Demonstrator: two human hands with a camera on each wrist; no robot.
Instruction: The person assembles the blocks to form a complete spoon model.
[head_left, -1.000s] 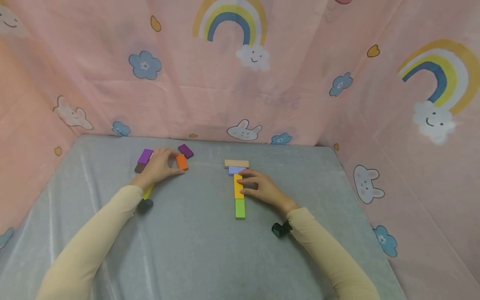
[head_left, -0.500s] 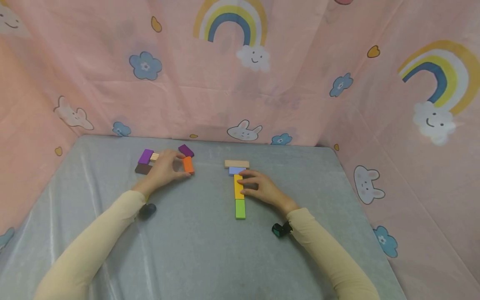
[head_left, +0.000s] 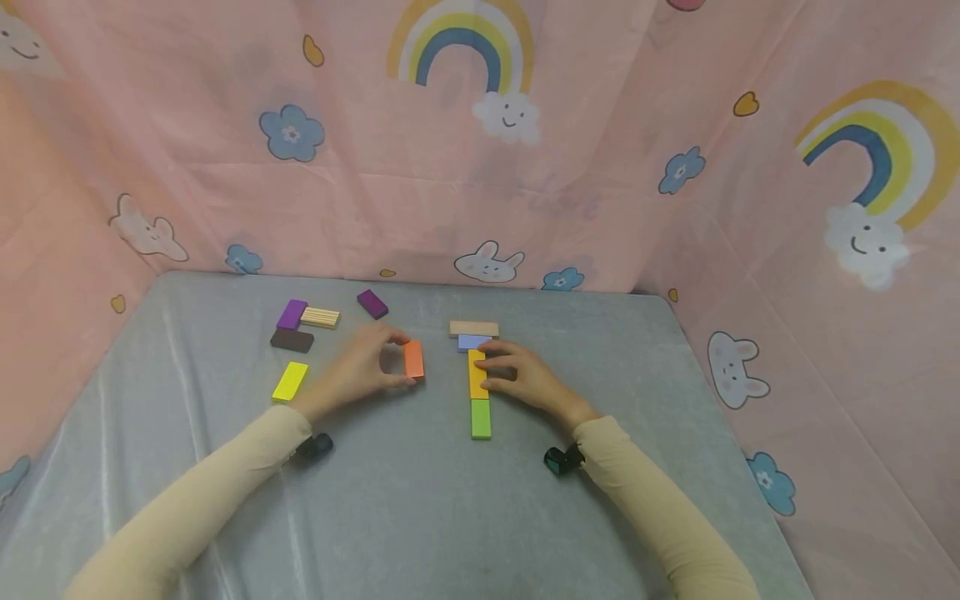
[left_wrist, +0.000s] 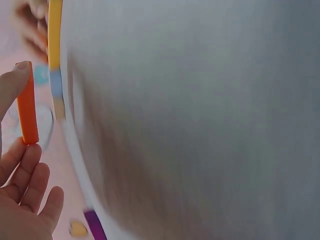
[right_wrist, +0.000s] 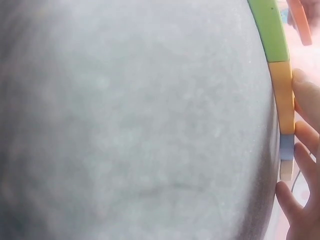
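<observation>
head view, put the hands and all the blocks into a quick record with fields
left hand: pinches orange block between thumb and fingers
right hand: fingertips touch amber block
row, far to near: tan block, blue block, amber, green block
loose blocks: purple block, ridged block, brown block, yellow block, dark purple block
surface: grey cloth

Smooth, painted-looking orange block (head_left: 414, 360).

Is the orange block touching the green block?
Apart. The head view shows bare grey table between the orange block and the green block.
</observation>
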